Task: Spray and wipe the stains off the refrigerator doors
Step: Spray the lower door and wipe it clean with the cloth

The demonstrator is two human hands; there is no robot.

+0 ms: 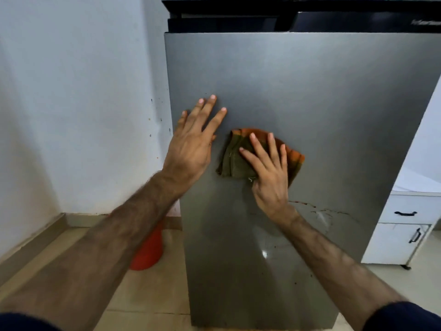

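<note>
1. Your right hand (pixel 269 174) lies flat on a folded cloth (pixel 235 161), fingers straight and slightly spread, pressing it against the lower refrigerator door (pixel 310 96). Nothing is pinched; the palm and fingers simply hold the cloth to the metal.

2. The cloth is olive green with an orange border. It sits near the middle of the door, and its edges show beyond your fingers toward 9 o'clock and 1 o'clock of the hand.

3. Your left hand (pixel 194 142) rests at 10 o'clock from the cloth, just beside it but apart from it. Its fingers are straight and fanned, the tips pointing to 1 o'clock. The fingertips appear to touch the door near its left edge; whether the palm does too, you cannot tell from this view.

4. The door is grey brushed metal. A thin reddish stain trail (pixel 319 210) runs across it at 4 o'clock from your right hand, starting just beside the wrist and leading toward the door's right edge.

5. A wet-looking sheen with a bright glint (pixel 264 253) lies on the door at 6 o'clock from the cloth.

6. Above the door sits a dark band (pixel 238 23) of the refrigerator.

7. An orange-red object (pixel 149 252) stands on the floor at 7 o'clock from your left hand, partly hidden by your forearm.

8. A white cabinet (pixel 403 235) with black handles stands at 3 o'clock, just right of the refrigerator.
</note>
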